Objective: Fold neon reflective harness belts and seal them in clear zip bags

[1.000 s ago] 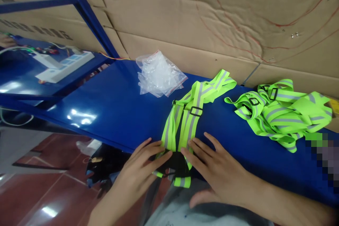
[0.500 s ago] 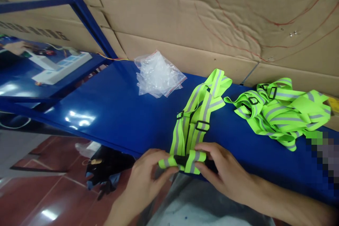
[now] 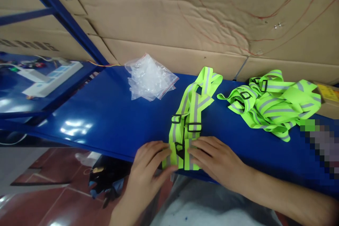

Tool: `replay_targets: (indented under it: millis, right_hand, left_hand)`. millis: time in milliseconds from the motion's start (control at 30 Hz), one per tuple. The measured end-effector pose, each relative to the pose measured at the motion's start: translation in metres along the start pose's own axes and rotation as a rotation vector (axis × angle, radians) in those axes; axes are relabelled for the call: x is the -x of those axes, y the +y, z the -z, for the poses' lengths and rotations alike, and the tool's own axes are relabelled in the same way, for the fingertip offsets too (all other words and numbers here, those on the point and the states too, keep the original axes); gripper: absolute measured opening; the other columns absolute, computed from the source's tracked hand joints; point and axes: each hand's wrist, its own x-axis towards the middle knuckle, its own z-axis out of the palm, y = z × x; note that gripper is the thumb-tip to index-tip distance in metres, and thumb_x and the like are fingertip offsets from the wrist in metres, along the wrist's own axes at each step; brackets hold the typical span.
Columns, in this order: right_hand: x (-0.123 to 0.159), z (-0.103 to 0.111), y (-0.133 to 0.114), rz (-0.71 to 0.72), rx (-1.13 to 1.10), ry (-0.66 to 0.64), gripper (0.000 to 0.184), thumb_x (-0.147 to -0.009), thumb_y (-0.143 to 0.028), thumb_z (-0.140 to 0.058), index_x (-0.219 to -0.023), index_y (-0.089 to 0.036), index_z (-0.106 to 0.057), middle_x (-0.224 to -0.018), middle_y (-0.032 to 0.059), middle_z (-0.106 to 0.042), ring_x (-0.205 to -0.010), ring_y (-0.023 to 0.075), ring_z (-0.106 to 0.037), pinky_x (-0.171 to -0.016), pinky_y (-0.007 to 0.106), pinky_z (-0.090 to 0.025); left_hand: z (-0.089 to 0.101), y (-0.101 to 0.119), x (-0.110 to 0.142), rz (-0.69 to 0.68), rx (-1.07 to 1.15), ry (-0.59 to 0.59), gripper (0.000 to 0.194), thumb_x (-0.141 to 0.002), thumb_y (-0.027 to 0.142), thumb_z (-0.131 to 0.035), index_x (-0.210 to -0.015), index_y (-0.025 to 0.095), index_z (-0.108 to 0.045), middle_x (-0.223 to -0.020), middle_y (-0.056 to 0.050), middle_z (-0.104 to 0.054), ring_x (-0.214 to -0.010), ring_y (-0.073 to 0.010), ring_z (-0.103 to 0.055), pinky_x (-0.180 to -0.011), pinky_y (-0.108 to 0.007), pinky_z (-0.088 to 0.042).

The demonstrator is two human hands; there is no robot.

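Observation:
A neon-green reflective harness (image 3: pixel 196 109) with grey stripes and black slide buckles lies lengthwise on the blue table, its near end at the table's front edge. My left hand (image 3: pixel 149 169) grips the left side of that folded near end, thumb below and fingers on top. On the right side, my right hand (image 3: pixel 221 160) has its fingers curled over the strap; its thumb is hidden. Between the hands a black piece (image 3: pixel 180 150) shows, its shape partly covered by the band.
A heap of similar green harnesses (image 3: pixel 278 106) lies to the right. Clear plastic zip bags (image 3: pixel 150 79) are at the back, by the cardboard wall (image 3: pixel 159 24). A white power strip (image 3: pixel 53 79) sits on the left table past a blue post (image 3: pixel 79 39). A yellow-marked box (image 3: pixel 328 95) stands far right.
The near end of the harness has gone from raised between my fingertips to lying flatter on the table edge. My right hand has turned over onto it. The view has shifted slightly.

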Motion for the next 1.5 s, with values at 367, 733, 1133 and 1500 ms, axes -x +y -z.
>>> replay_targets:
  millis: [367, 733, 1133, 1500]
  right_hand:
    - [0.032, 0.021, -0.017, -0.03, 0.181, -0.017, 0.029, -0.106, -0.03, -0.048, -0.125, -0.013, -0.061, -0.12, 0.0144, -0.075, -0.107, 0.0292, -0.073, -0.083, 0.042, -0.061]
    - [0.05, 0.034, 0.008, -0.343, -0.043, 0.062, 0.02, -0.106, -0.026, -0.051, -0.124, -0.021, -0.059, -0.103, 0.0073, -0.071, -0.088, 0.0229, -0.068, -0.077, 0.038, -0.053]
    - [0.06, 0.036, 0.01, -0.147, 0.143, 0.053, 0.058, -0.101, -0.053, -0.056, -0.135, -0.007, -0.058, -0.131, 0.018, -0.068, -0.12, 0.0328, -0.062, -0.099, 0.05, -0.05]
    - [0.05, 0.049, 0.02, -0.279, -0.206, -0.103, 0.03, -0.104, -0.034, -0.053, -0.128, -0.018, -0.061, -0.112, 0.0099, -0.073, -0.101, 0.025, -0.069, -0.09, 0.041, -0.054]
  left_hand:
    - [0.002, 0.008, -0.005, -0.144, 0.076, -0.146, 0.034, -0.098, 0.035, -0.066, -0.128, 0.02, -0.058, -0.122, -0.009, -0.074, -0.114, -0.0233, -0.069, -0.101, -0.037, -0.054]
    - [-0.033, 0.039, -0.043, 0.06, 0.114, -0.118, 0.014, -0.1, 0.032, -0.062, -0.11, 0.023, -0.063, -0.095, -0.004, -0.071, -0.083, -0.0189, -0.066, -0.073, -0.03, -0.054]
    - [-0.026, 0.036, -0.041, -0.163, 0.054, -0.192, 0.05, -0.096, 0.05, -0.065, -0.132, 0.016, -0.059, -0.125, -0.013, -0.068, -0.113, -0.025, -0.067, -0.097, -0.035, -0.055]
    - [-0.022, 0.039, -0.049, -0.128, 0.084, -0.215, 0.022, -0.099, 0.031, -0.062, -0.117, 0.019, -0.063, -0.101, -0.007, -0.072, -0.088, -0.0222, -0.066, -0.078, -0.036, -0.052]
